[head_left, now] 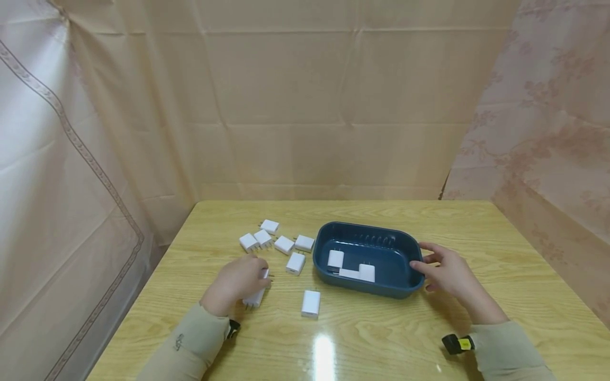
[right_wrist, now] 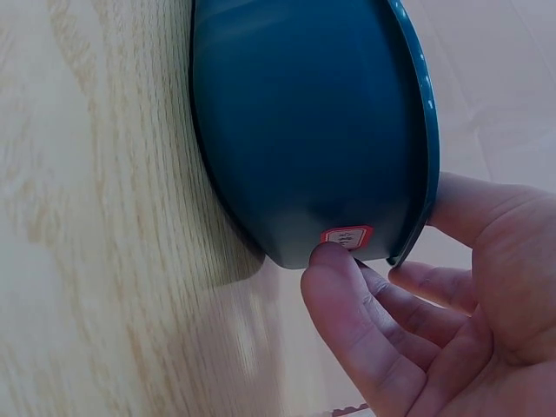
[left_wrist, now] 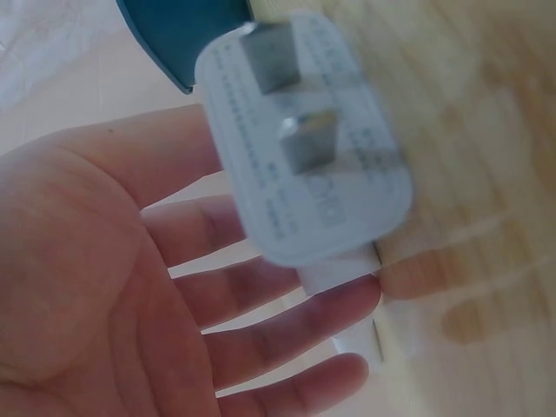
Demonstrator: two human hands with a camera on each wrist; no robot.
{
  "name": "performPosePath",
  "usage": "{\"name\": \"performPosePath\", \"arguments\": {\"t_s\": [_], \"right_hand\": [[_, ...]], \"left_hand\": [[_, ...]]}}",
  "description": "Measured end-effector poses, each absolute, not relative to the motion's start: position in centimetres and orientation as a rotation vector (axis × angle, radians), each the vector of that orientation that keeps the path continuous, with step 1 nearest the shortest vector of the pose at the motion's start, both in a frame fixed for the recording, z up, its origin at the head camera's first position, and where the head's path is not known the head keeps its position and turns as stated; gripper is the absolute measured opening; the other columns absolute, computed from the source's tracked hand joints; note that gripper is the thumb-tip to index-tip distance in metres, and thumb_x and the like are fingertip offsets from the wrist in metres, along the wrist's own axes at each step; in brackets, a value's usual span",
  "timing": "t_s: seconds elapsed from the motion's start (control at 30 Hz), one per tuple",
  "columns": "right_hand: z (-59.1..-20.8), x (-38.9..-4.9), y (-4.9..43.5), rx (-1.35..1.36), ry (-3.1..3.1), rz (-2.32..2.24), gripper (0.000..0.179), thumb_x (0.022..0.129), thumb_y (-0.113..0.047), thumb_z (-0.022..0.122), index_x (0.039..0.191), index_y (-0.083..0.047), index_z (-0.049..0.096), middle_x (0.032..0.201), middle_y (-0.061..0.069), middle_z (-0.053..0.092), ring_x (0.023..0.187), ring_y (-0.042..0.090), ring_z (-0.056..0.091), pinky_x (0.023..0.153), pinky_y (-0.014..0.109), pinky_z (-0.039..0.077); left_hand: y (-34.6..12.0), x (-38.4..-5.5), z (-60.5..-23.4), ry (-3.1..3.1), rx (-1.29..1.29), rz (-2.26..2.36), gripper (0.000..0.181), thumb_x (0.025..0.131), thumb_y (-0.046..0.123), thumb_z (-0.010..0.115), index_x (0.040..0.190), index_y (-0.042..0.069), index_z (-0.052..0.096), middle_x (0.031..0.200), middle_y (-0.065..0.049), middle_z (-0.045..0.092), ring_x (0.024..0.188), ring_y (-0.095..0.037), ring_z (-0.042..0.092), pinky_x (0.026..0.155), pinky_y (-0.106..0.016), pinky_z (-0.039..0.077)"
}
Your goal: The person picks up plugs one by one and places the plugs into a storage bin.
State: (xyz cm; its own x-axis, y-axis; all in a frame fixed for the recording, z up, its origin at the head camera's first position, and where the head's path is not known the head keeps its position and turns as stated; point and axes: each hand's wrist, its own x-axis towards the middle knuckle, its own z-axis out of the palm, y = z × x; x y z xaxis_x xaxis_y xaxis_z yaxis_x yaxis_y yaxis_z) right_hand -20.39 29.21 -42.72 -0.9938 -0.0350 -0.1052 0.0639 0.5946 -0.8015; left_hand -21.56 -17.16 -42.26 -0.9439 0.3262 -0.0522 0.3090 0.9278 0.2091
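Observation:
My left hand (head_left: pixel 238 283) reaches over the left part of the table, its thumb and forefinger pinching a white plug charger (head_left: pixel 264 274). Just below that hand is another white charger (head_left: pixel 253 299); in the left wrist view, a charger (left_wrist: pixel 304 148) faces me with its two metal prongs. On the right, my right hand (head_left: pixel 445 270) grips the end of a dark blue tray (head_left: pixel 369 287), thumb over the rim and fingers outside, one fingertip at a small red-edged label (right_wrist: pixel 347 237). White chargers (head_left: pixel 335 259) lie in the tray, beside a slim white piece (head_left: pixel 349 273).
Several white chargers (head_left: pixel 284 244) are scattered left of the tray, some prongs showing. One charger (head_left: pixel 311 304) lies alone nearer the front. A beige curtain (head_left: pixel 305 106) hangs behind the wooden table (head_left: pixel 381 338), with pale cloths at both sides.

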Motion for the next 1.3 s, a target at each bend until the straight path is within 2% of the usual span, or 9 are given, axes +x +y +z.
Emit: {"name": "performPosePath", "arguments": {"t_s": [0.17,0.27,0.4,0.7,0.97,1.3], "right_hand": [[-42.5,-20.4,29.3,0.014,2.707,-1.37,0.076,0.097,-0.031,0.072,0.154,0.002,0.035,0.126,0.036,0.057,0.075,0.024,0.071,0.062,0.039,0.061],[-42.5,-20.3,29.3,0.014,2.701,-1.376,0.075,0.097,-0.031,0.072,0.154,0.002,0.035,0.125,0.036,0.057,0.075,0.024,0.071,0.062,0.039,0.061],[-42.7,-20.2,29.1,0.028,2.698,-1.378,0.075,0.097,-0.031,0.073,0.154,0.001,0.036,0.126,0.036,0.057,0.075,0.024,0.071,0.063,0.04,0.062],[-42.5,-20.2,29.1,0.006,2.691,-1.402,0.075,0.097,-0.025,0.072,0.156,0.001,0.032,0.127,0.037,0.056,0.075,0.025,0.072,0.063,0.04,0.062],[-42.4,-20.2,29.5,-0.046,2.66,-1.398,0.074,0.098,-0.022,0.071,0.157,0.0,0.031,0.126,0.037,0.056,0.076,0.025,0.072,0.063,0.041,0.062],[-41.7,-20.5,29.5,-0.065,2.648,-1.371,0.077,0.097,-0.025,0.073,0.156,0.002,0.031,0.125,0.036,0.057,0.076,0.025,0.072,0.063,0.041,0.062]], "left_hand": [[-17.1,-21.5,-42.1,2.994,0.506,0.326,0.025,0.092,0.028,0.077,0.108,0.01,0.075,0.102,-0.005,0.07,0.079,-0.014,0.06,0.068,-0.037,0.052],[-17.1,-21.4,-42.1,2.989,0.504,0.329,0.02,0.092,0.027,0.077,0.103,0.011,0.074,0.09,0.0,0.066,0.071,-0.013,0.054,0.061,-0.035,0.048],[-17.2,-21.5,-42.2,2.991,0.494,0.307,0.019,0.093,0.027,0.076,0.103,0.011,0.074,0.084,0.002,0.061,0.069,-0.014,0.052,0.059,-0.034,0.045],[-17.2,-21.5,-42.0,3.005,0.504,0.296,0.021,0.093,0.028,0.076,0.105,0.011,0.074,0.086,0.0,0.063,0.07,-0.014,0.052,0.06,-0.035,0.047],[-17.4,-21.8,-41.6,3.048,0.541,0.278,0.024,0.093,0.028,0.075,0.109,0.01,0.074,0.096,-0.003,0.067,0.077,-0.014,0.058,0.068,-0.038,0.052],[-16.8,-22.5,-39.9,3.086,0.621,0.29,0.018,0.094,0.027,0.074,0.102,0.012,0.074,0.088,0.003,0.06,0.072,-0.014,0.052,0.065,-0.036,0.049]]}}
